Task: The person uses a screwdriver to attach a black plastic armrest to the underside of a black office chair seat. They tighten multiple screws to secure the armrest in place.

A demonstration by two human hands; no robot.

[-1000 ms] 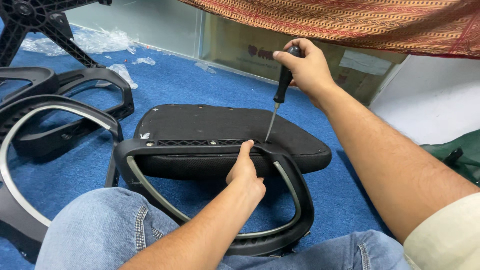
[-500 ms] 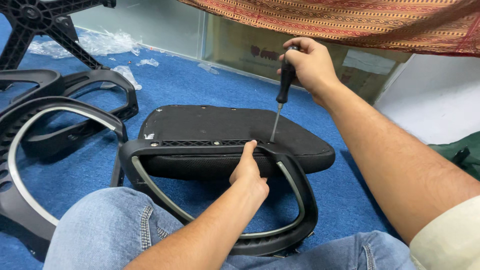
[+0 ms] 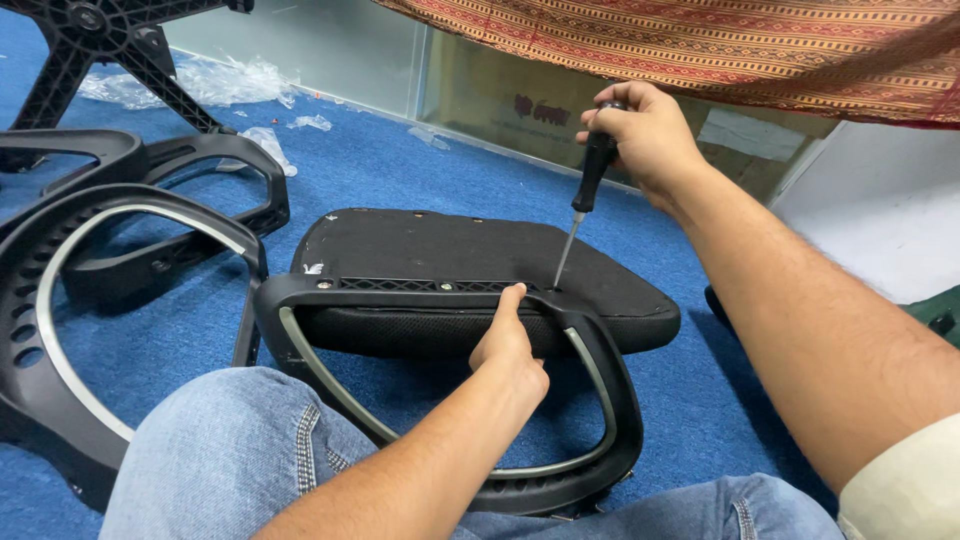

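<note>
A black chair seat cushion (image 3: pixel 440 250) lies upside down on the blue carpet. A black plastic frame with a grey inner rim (image 3: pixel 610 400) rests against its near edge. My left hand (image 3: pixel 510 350) grips the frame's top bar, thumb pointing up. My right hand (image 3: pixel 645 135) holds a black-handled screwdriver (image 3: pixel 585 200) upright, its tip set at a spot on the frame's top bar just right of my left thumb.
Two more black chair frames (image 3: pixel 120 240) lie on the carpet at the left. A black star-shaped chair base (image 3: pixel 90 40) and clear plastic wrap (image 3: pixel 215 80) sit at the back left. My jeans-clad knees fill the foreground. A patterned cloth (image 3: pixel 700 50) hangs overhead.
The view has shifted slightly. The screwdriver tip stays on the frame, and both hands keep their places.
</note>
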